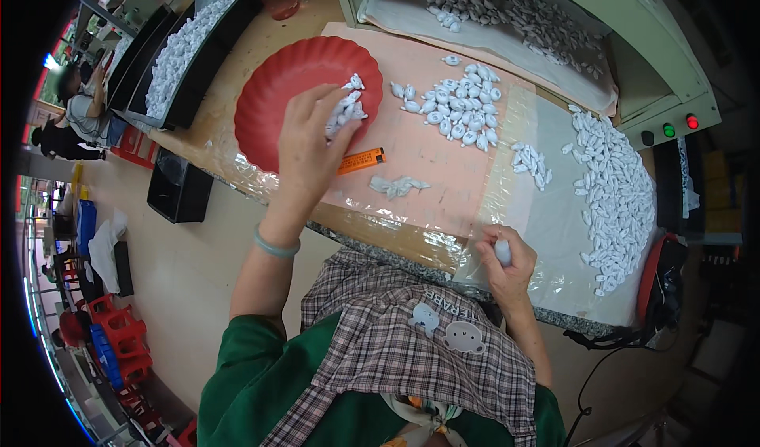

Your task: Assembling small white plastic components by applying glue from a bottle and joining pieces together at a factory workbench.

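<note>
Holding the left hand (305,144) over a red bowl (252,95), the right hand (512,266) around a pale piece (503,252)

The left arm stretches forward from the body, its wrist bent slightly and the back of the hand facing up. Its thumb and fingers stand apart, curved over the white pieces (345,112) in the bowl; whether any are gripped, I cannot tell. The right elbow is bent and the hand sits near the table's front edge, fingers curled and thumb closed on the pale piece.

There are two hands, one bowl and one bracelet (277,244), worn on the left wrist. White pieces lie in several groups: a handful in the bowl, partly hidden; a pile (463,106) of a few dozen on the pink sheet (380,63), with one single piece (450,60) just above it; a small cluster (531,166) of roughly a dozen farther right; and a large heap (617,201) at the far right, too many to count. One orange stick (362,160) with a black end lies just beside the bowl, and one crumpled scrap (398,186) lies near it.
</note>
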`<state>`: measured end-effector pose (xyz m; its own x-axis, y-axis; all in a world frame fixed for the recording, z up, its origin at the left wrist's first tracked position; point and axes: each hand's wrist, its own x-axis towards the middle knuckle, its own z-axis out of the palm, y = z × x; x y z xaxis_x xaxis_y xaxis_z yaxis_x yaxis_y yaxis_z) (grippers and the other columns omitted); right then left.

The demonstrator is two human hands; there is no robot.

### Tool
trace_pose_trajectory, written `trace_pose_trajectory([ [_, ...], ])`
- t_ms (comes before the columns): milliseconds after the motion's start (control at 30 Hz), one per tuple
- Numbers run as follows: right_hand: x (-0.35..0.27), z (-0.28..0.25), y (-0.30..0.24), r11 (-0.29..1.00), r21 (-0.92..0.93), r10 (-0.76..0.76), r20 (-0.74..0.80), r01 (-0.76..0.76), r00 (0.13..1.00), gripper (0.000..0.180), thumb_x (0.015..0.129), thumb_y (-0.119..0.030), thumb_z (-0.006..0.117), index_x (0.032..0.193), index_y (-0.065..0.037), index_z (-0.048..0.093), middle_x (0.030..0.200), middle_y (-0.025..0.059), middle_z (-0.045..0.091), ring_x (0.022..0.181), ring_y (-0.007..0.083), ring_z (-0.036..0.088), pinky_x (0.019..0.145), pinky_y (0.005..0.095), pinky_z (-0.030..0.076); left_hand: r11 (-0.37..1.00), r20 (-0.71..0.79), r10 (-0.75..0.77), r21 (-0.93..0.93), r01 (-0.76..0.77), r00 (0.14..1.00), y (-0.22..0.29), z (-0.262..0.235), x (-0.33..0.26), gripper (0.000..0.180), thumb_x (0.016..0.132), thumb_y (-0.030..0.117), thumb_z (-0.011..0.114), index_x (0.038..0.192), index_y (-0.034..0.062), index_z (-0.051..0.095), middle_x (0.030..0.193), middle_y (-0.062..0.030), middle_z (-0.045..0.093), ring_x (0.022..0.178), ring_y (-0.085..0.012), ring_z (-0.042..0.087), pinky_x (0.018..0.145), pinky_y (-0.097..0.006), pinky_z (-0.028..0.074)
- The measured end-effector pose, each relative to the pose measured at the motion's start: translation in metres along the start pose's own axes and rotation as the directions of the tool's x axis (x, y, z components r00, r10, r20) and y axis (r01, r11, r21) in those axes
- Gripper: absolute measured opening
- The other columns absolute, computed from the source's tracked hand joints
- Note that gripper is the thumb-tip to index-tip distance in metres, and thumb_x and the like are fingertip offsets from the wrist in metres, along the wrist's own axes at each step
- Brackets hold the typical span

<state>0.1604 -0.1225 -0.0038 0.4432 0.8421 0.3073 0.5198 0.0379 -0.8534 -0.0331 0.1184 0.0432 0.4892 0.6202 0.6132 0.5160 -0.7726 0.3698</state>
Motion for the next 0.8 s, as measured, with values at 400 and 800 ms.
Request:
trace_pose_trajectory([
  [400,0.001,0.005,-0.002,0.999,0.008,0.039,0.050,-0.040,0.998,0.016,0.078,-0.003,0.070,0.092,0.002,0.063,0.077,0.0102,0.065,0.065,0.0141,0.060,0.061,0.0249,0.047,0.763,0.310,0.419,0.389,-0.516,0.853,-0.004,0.077,0.047,0.019,0.077,0.007,0.056,0.094,0.0015,0.061,0.093,-0.0113,0.062,0.107,-0.0275,0.057,0.099,-0.061,0.030],
  [800,0.001,0.004,-0.003,0.997,-0.003,0.071,0.073,-0.071,0.995,0.018,0.078,-0.003,0.070,0.093,0.002,0.062,0.079,0.0112,0.066,0.068,0.0161,0.062,0.064,0.0262,0.048,0.952,0.427,0.298,-0.073,-0.296,0.854,0.015,0.087,0.022,0.026,0.074,0.000,0.054,0.099,-0.0009,0.060,0.086,-0.0141,0.060,0.082,-0.0319,0.061,0.080,-0.045,0.044],
])
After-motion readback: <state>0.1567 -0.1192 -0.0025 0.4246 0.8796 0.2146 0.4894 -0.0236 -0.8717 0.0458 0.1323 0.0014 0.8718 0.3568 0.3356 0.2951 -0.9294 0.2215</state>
